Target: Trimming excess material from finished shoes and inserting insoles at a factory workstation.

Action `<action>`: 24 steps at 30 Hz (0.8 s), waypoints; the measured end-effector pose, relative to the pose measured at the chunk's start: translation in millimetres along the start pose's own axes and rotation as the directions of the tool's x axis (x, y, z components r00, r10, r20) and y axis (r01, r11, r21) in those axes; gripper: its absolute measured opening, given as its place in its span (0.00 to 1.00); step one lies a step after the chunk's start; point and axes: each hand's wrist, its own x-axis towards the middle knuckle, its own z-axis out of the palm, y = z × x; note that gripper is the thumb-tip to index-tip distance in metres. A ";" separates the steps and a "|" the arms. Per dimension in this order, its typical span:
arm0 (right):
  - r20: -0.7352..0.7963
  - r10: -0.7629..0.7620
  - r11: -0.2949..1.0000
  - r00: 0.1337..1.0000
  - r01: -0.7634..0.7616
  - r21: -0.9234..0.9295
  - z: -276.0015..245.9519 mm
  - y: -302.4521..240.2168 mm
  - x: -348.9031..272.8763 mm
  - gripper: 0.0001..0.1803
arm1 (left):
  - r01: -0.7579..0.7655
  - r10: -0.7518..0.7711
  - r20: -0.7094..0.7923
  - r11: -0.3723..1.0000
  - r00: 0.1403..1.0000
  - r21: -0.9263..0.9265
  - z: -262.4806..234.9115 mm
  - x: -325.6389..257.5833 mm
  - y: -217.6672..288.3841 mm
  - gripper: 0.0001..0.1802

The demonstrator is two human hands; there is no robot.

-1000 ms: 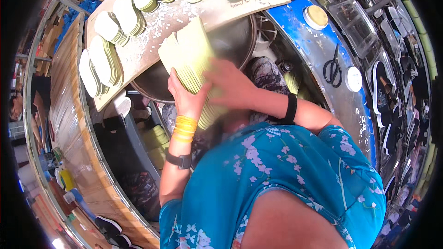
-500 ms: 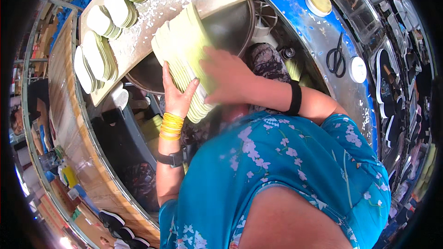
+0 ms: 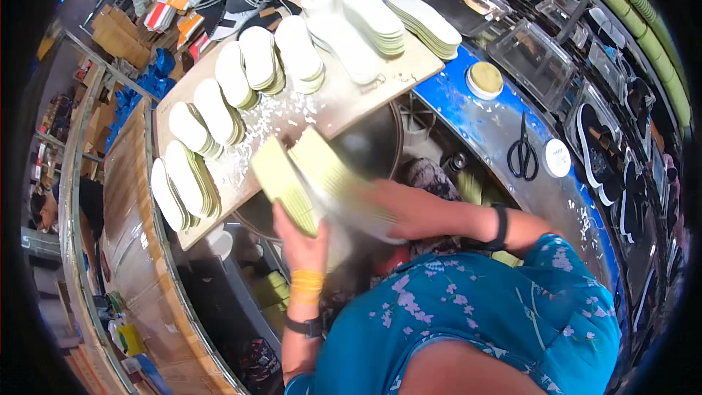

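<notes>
Pale yellow-green foam insoles (image 3: pixel 307 179), a thick fanned bundle, sit between both hands just near the long wooden board (image 3: pixel 344 102) with white insole stacks (image 3: pixel 259 58). It seems the bundle is being squared. A steady grip matters most now. The left hand (image 3: pixel 303 238) supports it from below, fingers curled on it. The right hand (image 3: pixel 384 205) presses on top, fingers closed over the bundle.

This is a shoe workshop, with stacks of white insoles (image 3: pixel 292 55) on a wooden board (image 3: pixel 344 106) and scissors (image 3: pixel 523 150).
</notes>
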 end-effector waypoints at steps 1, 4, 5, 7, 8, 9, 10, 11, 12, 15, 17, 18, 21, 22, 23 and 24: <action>0.040 -0.116 0.972 0.992 0.105 0.208 -23.3 -5.5 -8.7 0.41 | -0.061 0.072 -0.105 0.993 0.992 0.104 -8.8 9.9 -8.2 0.46; 0.175 -0.185 0.854 0.967 0.070 0.516 -78.2 -25.2 -11.9 0.44 | -0.140 0.246 -0.279 0.926 0.928 0.350 -42.2 34.3 -12.2 0.41; 0.291 -0.128 0.801 0.948 -0.074 0.594 -89.1 -27.4 -7.1 0.46 | -0.121 0.241 -0.268 0.910 0.933 0.397 -50.8 44.4 -9.4 0.38; 0.319 -0.162 0.787 0.934 -0.073 0.613 -101.8 -25.3 3.8 0.46 | -0.116 0.269 -0.304 0.891 0.914 0.439 -62.8 68.5 -15.9 0.33; 0.348 -0.191 0.768 0.918 -0.081 0.636 -106.2 -23.6 10.0 0.46 | -0.126 0.298 -0.352 0.891 0.888 0.435 -67.7 79.0 -27.0 0.30; 0.338 -0.240 0.729 0.910 -0.060 0.682 -105.5 -16.0 15.2 0.47 | -0.032 0.209 -0.413 0.918 0.887 0.395 -71.4 86.5 -33.2 0.28; 0.341 -0.239 0.732 0.909 -0.062 0.679 -110.2 -13.2 17.8 0.47 | -0.033 0.233 -0.460 0.915 0.857 0.402 -77.6 93.2 -45.5 0.32; 0.310 -0.175 0.600 0.934 -0.148 0.786 -116.4 -12.2 20.7 0.46 | -0.007 0.199 -0.509 0.936 0.837 0.353 -82.5 92.9 -50.3 0.35; 0.288 -0.102 0.443 0.952 -0.216 0.870 -121.2 -11.8 24.8 0.46 | 0.014 0.164 -0.554 0.953 0.816 0.303 -89.7 92.5 -47.1 0.38; -0.007 0.086 0.083 0.996 0.000 0.997 -126.8 1.0 79.3 0.42 | 0.053 -0.196 -0.526 0.960 0.828 -0.276 -94.6 97.6 -61.6 0.42; -0.189 0.125 0.086 0.974 0.179 0.980 -132.9 0.1 139.1 0.32 | 0.030 -0.307 -0.494 0.870 0.813 -0.492 -100.0 87.5 -73.1 0.39; -0.257 0.111 0.070 0.960 0.250 0.966 -133.8 4.3 172.5 0.32 | 0.031 -0.311 -0.494 0.868 0.812 -0.495 -100.4 84.3 -72.2 0.39; -0.405 0.113 0.058 0.907 0.401 0.914 -126.9 34.8 263.0 0.32 | 0.066 -0.423 -0.327 0.689 0.845 -0.722 -87.6 84.2 -56.0 0.39; -0.399 0.111 0.058 0.910 0.395 0.917 -119.8 40.4 284.4 0.32 | 0.069 -0.429 -0.329 0.689 0.841 -0.722 -86.7 82.2 -58.9 0.39; -0.373 0.238 0.104 0.897 0.358 0.928 -112.1 46.4 302.3 0.32 | 0.078 -0.432 -0.305 0.673 0.849 -0.735 -85.5 79.1 -63.0 0.39; -0.338 0.354 0.140 0.872 0.308 0.941 -101.6 53.3 319.7 0.33 | 0.090 -0.441 -0.289 0.661 0.849 -0.745 -86.1 74.9 -68.1 0.39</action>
